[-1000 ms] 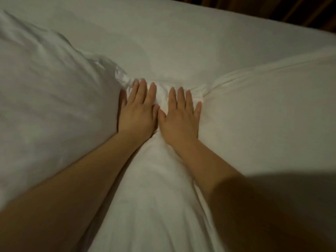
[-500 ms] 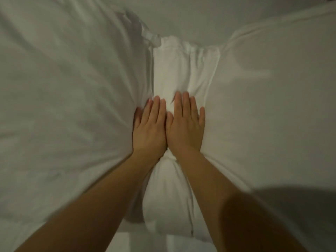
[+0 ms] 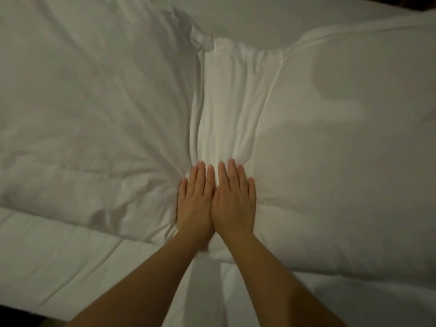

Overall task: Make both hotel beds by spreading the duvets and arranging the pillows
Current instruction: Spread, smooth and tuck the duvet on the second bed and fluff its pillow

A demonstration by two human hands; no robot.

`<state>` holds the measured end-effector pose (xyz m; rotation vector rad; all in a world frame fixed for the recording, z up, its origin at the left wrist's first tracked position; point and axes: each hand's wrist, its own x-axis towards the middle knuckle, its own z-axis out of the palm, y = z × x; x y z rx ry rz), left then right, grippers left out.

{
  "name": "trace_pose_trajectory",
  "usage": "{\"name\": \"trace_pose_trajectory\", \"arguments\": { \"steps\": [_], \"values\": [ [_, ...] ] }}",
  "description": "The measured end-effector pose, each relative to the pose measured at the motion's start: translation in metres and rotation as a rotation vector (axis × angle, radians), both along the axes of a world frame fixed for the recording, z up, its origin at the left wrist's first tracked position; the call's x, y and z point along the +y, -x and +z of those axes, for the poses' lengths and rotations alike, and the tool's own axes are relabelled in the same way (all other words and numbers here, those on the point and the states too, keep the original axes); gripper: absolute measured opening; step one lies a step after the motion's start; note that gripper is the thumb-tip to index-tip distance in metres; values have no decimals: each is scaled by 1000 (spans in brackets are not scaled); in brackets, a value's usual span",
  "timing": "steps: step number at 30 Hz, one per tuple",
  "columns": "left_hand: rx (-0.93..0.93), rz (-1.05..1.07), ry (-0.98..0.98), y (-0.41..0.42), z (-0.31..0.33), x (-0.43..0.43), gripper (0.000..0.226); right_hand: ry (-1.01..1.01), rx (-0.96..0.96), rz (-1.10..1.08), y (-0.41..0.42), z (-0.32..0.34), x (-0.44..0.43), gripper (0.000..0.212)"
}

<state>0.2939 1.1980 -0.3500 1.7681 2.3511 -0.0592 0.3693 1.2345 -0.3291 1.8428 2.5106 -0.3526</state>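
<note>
Pillow, white, lies crosswise on the bed and fills most of the view. A pressed channel runs down its middle from the far edge to the near edge, and the filling bulges high on either side.

Left hand and right hand lie flat, palms down, side by side at the near end of this channel, their inner edges touching. The fingers of both are straight and held together, pointing away from the person. Neither hand grasps anything; both press on the pillowcase. Fabric gathers in fine creases just ahead of the fingertips and fans out to the left of the left hand. Both forearms are bare.

Duvet, white with stitched quilting lines, lies under the pillow's near edge and extends toward the person. Plain white sheet shows beyond the pillow's far edge. Lighting is dim, and a shadow falls on the right bulge.
</note>
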Motion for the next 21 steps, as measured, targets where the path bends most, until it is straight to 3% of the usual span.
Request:
{"name": "trace_pose_trajectory", "arguments": {
  "steps": [4, 10, 12, 14, 17, 21],
  "values": [
    [22, -4, 91, -3, -2, 1, 79, 110, -70, 42, -1, -9, -2, 64],
    [-119, 78, -18, -16, 26, -4, 71, 138, 10, 102, -23, 30, 7, 55],
    [-262, 99, 39, -37, 48, 12, 71, 3, 29, 27, -42, 53, 17, 51],
    [-293, 9, 18, -68, 72, 36, 70, -161, 11, -44, -69, 79, 32, 46],
    [-290, -133, -39, -118, 104, 78, 69, -187, -44, -108, -123, 108, 60, 50],
    [-312, -194, -103, -188, 136, 122, 63, -305, -18, -353, -214, 137, 96, 52]
  ]
}}
